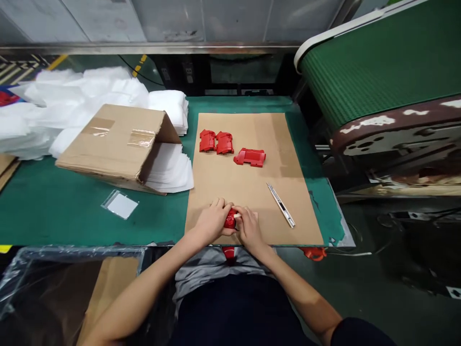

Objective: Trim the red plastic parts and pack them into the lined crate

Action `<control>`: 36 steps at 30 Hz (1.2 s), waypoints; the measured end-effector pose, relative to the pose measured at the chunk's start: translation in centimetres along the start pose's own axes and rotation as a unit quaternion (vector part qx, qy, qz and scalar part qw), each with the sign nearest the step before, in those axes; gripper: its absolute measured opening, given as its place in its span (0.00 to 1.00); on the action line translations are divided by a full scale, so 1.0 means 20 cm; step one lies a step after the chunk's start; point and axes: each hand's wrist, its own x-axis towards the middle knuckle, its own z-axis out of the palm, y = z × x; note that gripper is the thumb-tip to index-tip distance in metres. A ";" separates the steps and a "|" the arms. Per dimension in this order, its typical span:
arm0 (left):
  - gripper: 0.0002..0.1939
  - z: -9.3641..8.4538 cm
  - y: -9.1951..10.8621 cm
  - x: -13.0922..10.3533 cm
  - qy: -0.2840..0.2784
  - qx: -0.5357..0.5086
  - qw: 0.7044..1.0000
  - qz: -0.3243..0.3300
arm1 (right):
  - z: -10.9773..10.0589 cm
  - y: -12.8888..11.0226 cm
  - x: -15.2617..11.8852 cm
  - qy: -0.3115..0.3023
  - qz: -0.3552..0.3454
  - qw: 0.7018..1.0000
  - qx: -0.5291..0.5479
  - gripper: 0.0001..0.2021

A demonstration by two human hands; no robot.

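Note:
Both hands meet over the near edge of a brown cardboard sheet (237,187). My left hand (214,218) is closed round a small red plastic part (230,219), which shows between the fingers. From the other side my right hand (249,226) is closed too, its fingertips at the part; a small pale bit shows by them, too small to name. Farther up the sheet lie two matching red plastic parts (216,142) side by side and a longer red plastic part (250,157). A utility knife (281,205) rests to the right of my hands.
On the left, an open cardboard box (115,142) holds white foam sheets (173,170), with more white sheets (90,96) behind. A clear bag (120,204) lies on the green table (72,211). A green conveyor belt (389,62) rises at right; a plastic-lined bin (54,298) stands below left.

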 end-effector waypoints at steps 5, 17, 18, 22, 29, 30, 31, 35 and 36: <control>0.33 0.00 0.00 0.02 -0.008 -0.021 1.000 -0.007 | -0.01 0.01 0.01 -0.036 0.017 0.998 0.045 0.20; 0.33 -0.02 0.00 0.02 -0.030 -0.023 0.999 0.001 | -0.03 0.01 0.01 -0.049 -0.020 0.999 0.012 0.21; 0.34 -0.02 0.00 0.02 -0.029 -0.017 0.999 0.004 | -0.03 0.01 0.01 -0.048 -0.023 0.999 0.008 0.21; 0.35 0.00 -0.01 0.02 -0.009 -0.006 1.000 0.000 | -0.02 0.01 0.00 -0.016 -0.013 1.000 0.010 0.22; 0.33 0.01 0.00 0.02 -0.014 -0.014 1.000 -0.011 | 0.01 0.00 -0.02 0.004 0.026 1.000 0.011 0.24; 0.32 0.01 0.00 0.02 -0.023 -0.019 1.000 -0.012 | 0.02 0.00 -0.03 0.011 0.029 0.999 0.013 0.24; 0.32 0.00 0.00 0.02 -0.029 -0.023 0.999 -0.012 | 0.02 0.00 -0.03 0.011 0.027 0.999 0.014 0.24; 0.34 0.00 0.00 0.02 -0.029 -0.033 0.999 -0.017 | 0.02 0.00 -0.03 0.000 0.018 1.000 0.008 0.25; 0.35 0.01 0.00 0.02 -0.027 -0.033 0.999 -0.020 | 0.02 0.00 -0.03 0.000 0.021 1.000 0.008 0.25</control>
